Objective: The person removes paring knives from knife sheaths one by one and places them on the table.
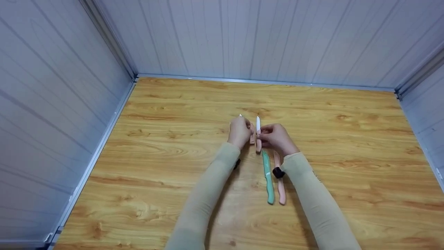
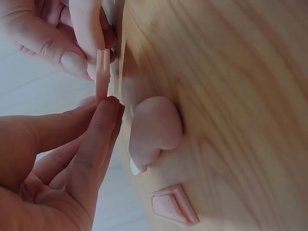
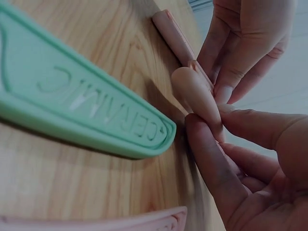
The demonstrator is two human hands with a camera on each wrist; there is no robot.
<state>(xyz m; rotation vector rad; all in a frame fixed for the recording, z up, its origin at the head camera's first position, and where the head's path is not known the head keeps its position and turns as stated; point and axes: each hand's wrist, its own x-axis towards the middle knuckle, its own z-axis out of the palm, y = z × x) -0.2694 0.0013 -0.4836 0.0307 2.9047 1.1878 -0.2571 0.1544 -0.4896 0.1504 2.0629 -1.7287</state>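
Observation:
My right hand holds a pink-handled knife by its handle, the white blade pointing away from me. Between thumb and fingers, my left hand pinches a pink blade sheath, its slotted end facing up in the left wrist view. Sheath and knife are side by side, close together. Near my left hand lies another pink knife handle with a bit of white blade showing; my hand mostly hides that knife in the head view. Another pink sheath rests on the table beside it.
Nearer to me, a green sheathed knife and a pink sheathed knife lie side by side on the wooden table, the pink one partly under my right wrist. Pale panel walls enclose the table's back and sides.

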